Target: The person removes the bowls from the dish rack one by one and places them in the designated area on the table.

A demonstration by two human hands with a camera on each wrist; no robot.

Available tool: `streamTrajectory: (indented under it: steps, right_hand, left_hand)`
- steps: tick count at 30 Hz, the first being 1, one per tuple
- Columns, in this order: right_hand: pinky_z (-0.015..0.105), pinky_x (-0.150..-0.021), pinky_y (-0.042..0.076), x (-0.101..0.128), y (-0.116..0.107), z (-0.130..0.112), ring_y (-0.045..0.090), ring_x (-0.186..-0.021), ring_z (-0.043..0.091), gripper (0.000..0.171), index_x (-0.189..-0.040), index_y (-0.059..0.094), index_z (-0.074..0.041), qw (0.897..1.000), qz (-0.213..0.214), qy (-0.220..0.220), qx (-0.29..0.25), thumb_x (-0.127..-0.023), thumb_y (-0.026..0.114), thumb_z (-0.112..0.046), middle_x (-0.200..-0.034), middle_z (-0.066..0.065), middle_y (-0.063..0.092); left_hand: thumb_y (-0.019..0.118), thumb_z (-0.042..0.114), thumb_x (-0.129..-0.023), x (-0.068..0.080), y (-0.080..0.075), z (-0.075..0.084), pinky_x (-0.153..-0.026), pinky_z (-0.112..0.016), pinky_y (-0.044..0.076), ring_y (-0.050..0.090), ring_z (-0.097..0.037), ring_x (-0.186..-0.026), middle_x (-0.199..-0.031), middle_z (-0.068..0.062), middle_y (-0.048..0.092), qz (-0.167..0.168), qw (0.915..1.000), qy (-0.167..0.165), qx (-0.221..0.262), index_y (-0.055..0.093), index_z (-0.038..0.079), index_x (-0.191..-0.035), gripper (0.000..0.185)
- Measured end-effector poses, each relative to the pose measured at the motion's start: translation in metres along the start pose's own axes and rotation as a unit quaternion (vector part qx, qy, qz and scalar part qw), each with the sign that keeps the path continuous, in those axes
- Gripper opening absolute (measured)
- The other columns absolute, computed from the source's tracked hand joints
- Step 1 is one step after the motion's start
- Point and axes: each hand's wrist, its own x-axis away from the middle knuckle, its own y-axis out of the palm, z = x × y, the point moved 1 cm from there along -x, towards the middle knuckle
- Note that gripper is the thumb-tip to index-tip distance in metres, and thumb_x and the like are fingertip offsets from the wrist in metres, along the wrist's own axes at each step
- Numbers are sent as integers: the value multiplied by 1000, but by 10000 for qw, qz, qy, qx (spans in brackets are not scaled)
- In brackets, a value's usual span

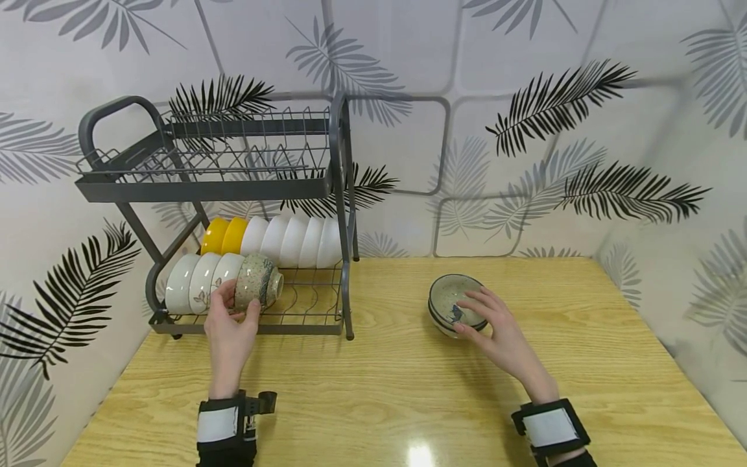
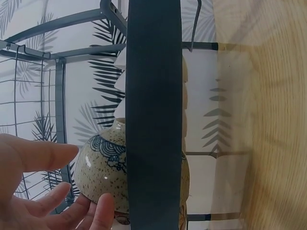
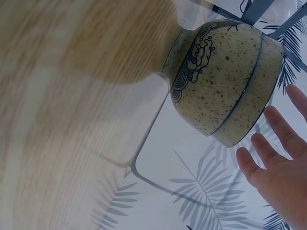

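Left hand [image 1: 229, 324] is at the lower tier of the rack [image 1: 341, 194], front row. Its grip is around a speckled bowl [image 1: 258, 280] lying on its side at the right end of that row, rim facing right: thumb on the near side, fingers over the left flank. In the left wrist view the fingers [image 2: 98, 211] touch the bowl's [image 2: 103, 167] base; a dark strap blocks the middle of that view, so how firm the hold is I can't tell for sure.

Front row, left of that bowl: three white bowls [image 1: 201, 282] on edge, touching each other. Back row: two yellow bowls [image 1: 224, 235], then four or five white ones [image 1: 297, 241]. Upper tier shows only wire.

Right hand [image 1: 496, 327] is over a second speckled bowl stack [image 1: 455, 305] standing upright on the worktop [image 1: 408, 389], right of the rack and well apart from it. It looks like two nested bowls. Grip is wide, fingers straight: fingertips lie on the near rim, not curled round it. Right wrist view shows the fingers [image 3: 268, 158] spread just beside the bowl's [image 3: 225, 81] wall.

Both wrists carry black bands.
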Motion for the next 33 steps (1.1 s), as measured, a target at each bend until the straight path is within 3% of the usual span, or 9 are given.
streamTrajectory:
  steps: [9,11,14,18,33]
  right_hand:
    - [76,-110,29,-2,-3,0,32,-144,54,39,-127,66,-1,10000,-24,-42,33,-89,75,-10,-143,28,53]
    - [76,-110,29,-2,-3,0,32,-143,54,39,-126,66,-1,10000,-11,-75,45,-89,75,-11,-143,28,53]
    - [75,-110,30,-2,-2,1,33,-142,53,40,-126,66,-1,9999,26,-118,50,-89,75,-10,-143,29,53]
    - [75,-109,31,-1,-2,1,35,-142,53,40,-126,66,-1,9999,47,-126,23,-88,76,-10,-142,30,54]
    - [76,-109,32,0,-1,0,34,-142,53,40,-127,65,-1,9999,49,-158,22,-89,75,-10,-142,30,53]
  left_hand:
    - [66,0,-93,-9,-1,-3,-71,-1,36,58,-42,-115,-130,-30,58,-60,9998,95,-180,49,-7,-139,49]
    - [67,0,-93,-11,-2,-4,-75,-6,40,59,-42,-114,-127,-30,60,-52,9996,123,-235,51,-7,-137,48]
    - [68,0,-92,-15,-4,-5,-87,-28,51,61,-44,-111,-123,-30,62,-16,9995,185,-267,54,-7,-134,45]
    - [69,2,-92,-17,-6,-8,-98,-54,48,63,-46,-108,-119,-32,65,16,9993,207,-316,59,-8,-129,40]
    - [73,11,-92,-30,-15,-5,-93,-54,50,68,-45,-101,-113,-32,70,-348,9943,229,-985,66,-9,-123,37]
